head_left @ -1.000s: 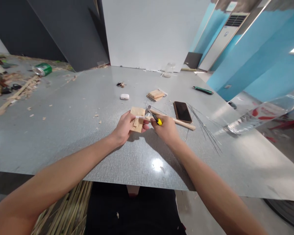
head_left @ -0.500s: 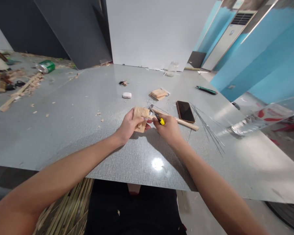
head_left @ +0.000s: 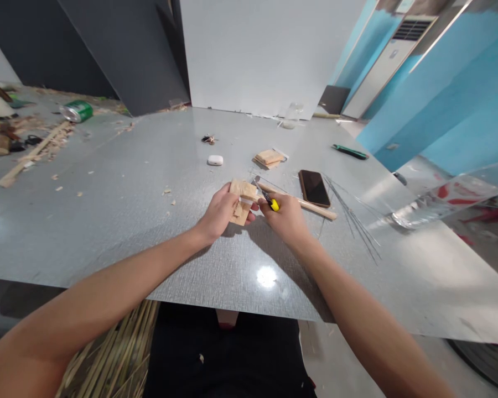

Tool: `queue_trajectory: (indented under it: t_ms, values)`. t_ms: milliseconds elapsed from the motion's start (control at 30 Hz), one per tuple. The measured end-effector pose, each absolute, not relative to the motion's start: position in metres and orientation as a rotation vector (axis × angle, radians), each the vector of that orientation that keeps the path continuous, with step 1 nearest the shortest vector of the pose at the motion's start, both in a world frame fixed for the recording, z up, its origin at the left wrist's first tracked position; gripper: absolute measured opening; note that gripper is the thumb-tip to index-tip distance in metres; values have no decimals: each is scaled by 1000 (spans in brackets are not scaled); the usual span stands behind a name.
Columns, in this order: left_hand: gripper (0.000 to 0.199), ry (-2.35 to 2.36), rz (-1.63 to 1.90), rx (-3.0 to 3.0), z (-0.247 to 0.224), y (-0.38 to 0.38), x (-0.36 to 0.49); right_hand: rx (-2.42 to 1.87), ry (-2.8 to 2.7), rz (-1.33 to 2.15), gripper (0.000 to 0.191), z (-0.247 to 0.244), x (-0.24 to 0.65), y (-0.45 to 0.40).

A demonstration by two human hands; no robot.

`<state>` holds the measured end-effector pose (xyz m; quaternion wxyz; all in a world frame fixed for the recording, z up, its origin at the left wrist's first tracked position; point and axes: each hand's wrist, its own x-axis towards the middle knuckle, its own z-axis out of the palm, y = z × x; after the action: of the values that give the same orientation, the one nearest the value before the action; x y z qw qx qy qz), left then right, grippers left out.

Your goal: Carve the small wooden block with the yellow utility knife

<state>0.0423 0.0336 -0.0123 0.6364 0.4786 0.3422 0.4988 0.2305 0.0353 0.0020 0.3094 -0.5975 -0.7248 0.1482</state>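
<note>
My left hand [head_left: 216, 219] is closed around a small pale wooden piece [head_left: 243, 189], thumb on its face and fingertips showing past its right side. The piece looks like flat slats joined together, with a gap or notch across the middle. My right hand [head_left: 289, 220] grips a yellow-and-black knife [head_left: 274, 205], its blade tilted up and left, close to the wood's right edge. Whether the blade touches the wood I cannot tell. Just behind my right hand lies a pale wooden stick [head_left: 318, 210]. Both hands are just above the grey table [head_left: 191, 260].
A phone [head_left: 314, 188] and thin wires [head_left: 352, 220] lie to the right, near a plastic bottle [head_left: 448, 196]. Farther back are stacked wooden pieces [head_left: 269, 157], a white case [head_left: 214, 160] and a green cutter [head_left: 350, 152]. A can [head_left: 78, 111] and shavings lie at left.
My left hand has shifted the wooden piece slightly right and tilted it, so more of its lower part shows. My right hand with the knife has hardly moved.
</note>
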Motion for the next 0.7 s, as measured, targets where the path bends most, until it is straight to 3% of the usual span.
queue_trajectory:
  t_ms: [300, 467, 600, 700]
  values:
    - [29, 828, 1181, 1089, -9, 31, 42, -1567, -1928, 387, 35, 2, 231, 34]
    - [44, 841, 1160, 1027, -9, 33, 43, -1629, -1966, 285, 26, 6, 232, 32]
    - [37, 847, 1148, 1045, -7, 33, 45, -1618, -2063, 269, 23, 11, 234, 30]
    - [32, 883, 1129, 1083, -4, 33, 44, -1566, -2132, 295, 32, 15, 239, 31]
